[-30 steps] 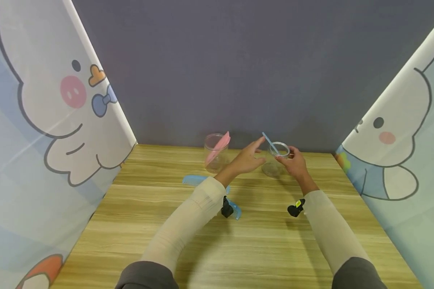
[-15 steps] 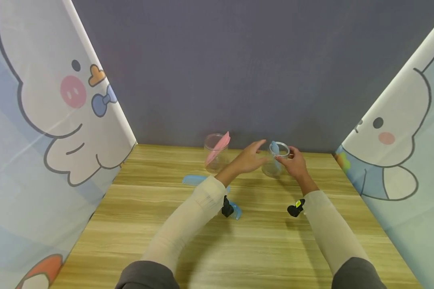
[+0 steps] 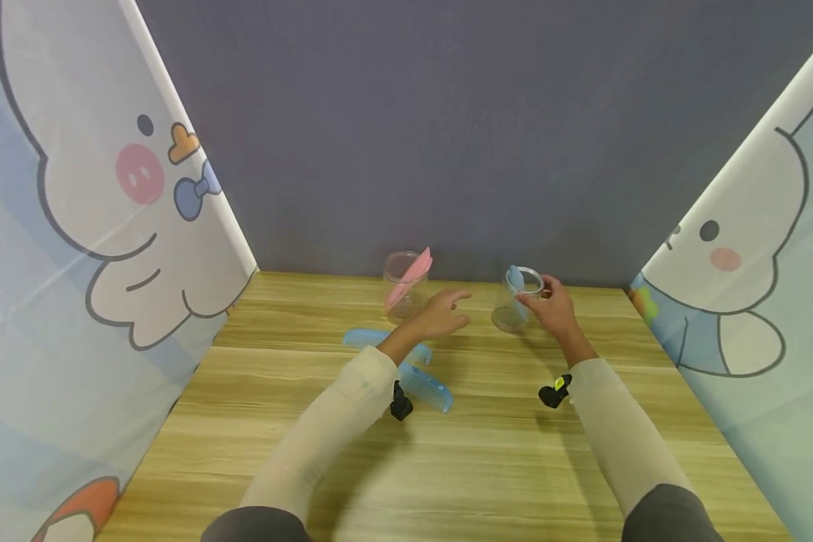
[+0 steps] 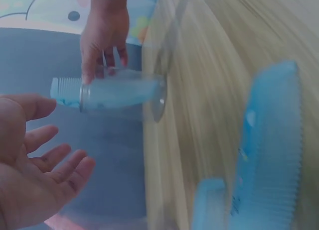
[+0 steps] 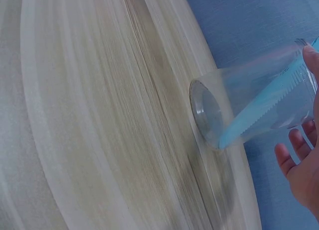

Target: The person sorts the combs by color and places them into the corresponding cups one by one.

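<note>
My right hand [image 3: 554, 310] grips the rim of a clear plastic jar [image 3: 510, 320] standing upright at the back of the table. Inside leans a blue comb [image 5: 264, 103], its end poking above the rim in the left wrist view. My left hand [image 3: 440, 314] hovers between this jar and a second clear jar [image 3: 394, 265], its fingers loosely bent around nothing. Pink combs or comb-like pieces [image 3: 409, 277] slant in that second jar; how many is unclear. Below the left hand lie two blue combs, one farther back [image 3: 366, 338] and one nearer [image 3: 425, 388].
A dark grey panel [image 3: 406, 135] rises behind the wooden table [image 3: 501, 467]. Printed cartoon panels flank it left [image 3: 95, 248] and right [image 3: 732, 301]. A black device [image 3: 554, 391] sits at the right wrist, another [image 3: 400, 403] at the left.
The blue comb has dropped from leaning across the right jar's rim to standing inside it. My left hand has let it go and drawn back to the left. The right hand stays put.
</note>
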Demonstrator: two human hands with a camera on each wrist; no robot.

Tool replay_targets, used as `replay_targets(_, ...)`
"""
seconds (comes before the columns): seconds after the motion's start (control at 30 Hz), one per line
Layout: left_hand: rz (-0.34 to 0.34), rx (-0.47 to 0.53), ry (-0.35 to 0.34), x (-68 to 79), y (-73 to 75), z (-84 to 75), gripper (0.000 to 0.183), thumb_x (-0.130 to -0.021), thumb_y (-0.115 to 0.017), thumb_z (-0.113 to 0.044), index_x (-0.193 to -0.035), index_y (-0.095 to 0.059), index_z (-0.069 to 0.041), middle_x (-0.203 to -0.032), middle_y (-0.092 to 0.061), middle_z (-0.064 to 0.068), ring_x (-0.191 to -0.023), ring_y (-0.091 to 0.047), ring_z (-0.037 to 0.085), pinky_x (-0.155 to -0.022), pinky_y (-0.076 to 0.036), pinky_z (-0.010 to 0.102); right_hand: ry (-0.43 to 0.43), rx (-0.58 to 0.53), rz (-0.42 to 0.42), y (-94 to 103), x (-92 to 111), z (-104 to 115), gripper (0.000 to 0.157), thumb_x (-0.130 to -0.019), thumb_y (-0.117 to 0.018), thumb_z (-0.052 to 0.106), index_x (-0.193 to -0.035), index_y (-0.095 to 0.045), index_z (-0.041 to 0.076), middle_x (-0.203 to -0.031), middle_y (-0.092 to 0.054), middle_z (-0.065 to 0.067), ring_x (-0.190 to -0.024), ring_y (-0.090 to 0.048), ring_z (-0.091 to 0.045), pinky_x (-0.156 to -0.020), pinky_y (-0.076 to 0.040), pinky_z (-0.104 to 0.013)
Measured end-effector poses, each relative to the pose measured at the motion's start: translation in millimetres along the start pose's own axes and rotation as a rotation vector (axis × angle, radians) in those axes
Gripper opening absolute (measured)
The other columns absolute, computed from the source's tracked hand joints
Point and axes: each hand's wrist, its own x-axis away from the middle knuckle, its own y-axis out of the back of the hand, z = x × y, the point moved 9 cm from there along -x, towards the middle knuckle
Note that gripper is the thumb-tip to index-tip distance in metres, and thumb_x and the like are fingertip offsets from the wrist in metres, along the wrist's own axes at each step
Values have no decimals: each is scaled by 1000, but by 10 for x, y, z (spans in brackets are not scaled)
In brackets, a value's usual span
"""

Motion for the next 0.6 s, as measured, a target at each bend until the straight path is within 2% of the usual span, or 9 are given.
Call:
replay_targets(0.13,4,10,3,96,39,139,56,-102,-59,-22,-155,-42,-11,-163,-34,14,-141,-47,42,-105,-52,50,-2,-6,-1,8,-2,-8,80,-95,-72,37,-154,-35,0,-149,-46,-28,-130,-47,-42,-87,-46,-34)
replay_targets(0.27,2,13,-16,180,84,261,55,-102,-58,-18,-153,-44,-6,-160,-40,16,-141,-46,46,-108,-50,51,0,-24,0,9,0,-10,79,-95,-72,36,-154,-35,0,-149,-46,-28,-130,-47,-41,-86,-46,-30)
replay_targets(0.43,-23,-57,-23,310,161,432,54,-99,-59,-18,-150,-48,-4,-158,-44,18,-136,-52,44,-108,-49,52,13,-38,11,-2,5,6,78,-96,-71,32,-155,-33,-1,-149,-44,-29,-130,-46,-41,-87,-44,-28)
replay_targets(0.53,-44,-58,-42,386,214,513,53,-97,-61,-13,-148,-50,-2,-161,-40,18,-139,-50,40,-110,-48,52,28,-41,17,-12,3,23,78,-96,-71,30,-156,-31,-2,-149,-43,-30,-130,-45,-42,-88,-43,-30)
replay_targets(0.6,-51,-36,-59,433,247,548,52,-97,-61,-10,-147,-51,-1,-162,-37,18,-142,-47,40,-112,-46,52,40,-40,18,-14,3,41,79,-96,-71,29,-156,-30,-3,-149,-43,-31,-130,-44,-43,-91,-44,-35)
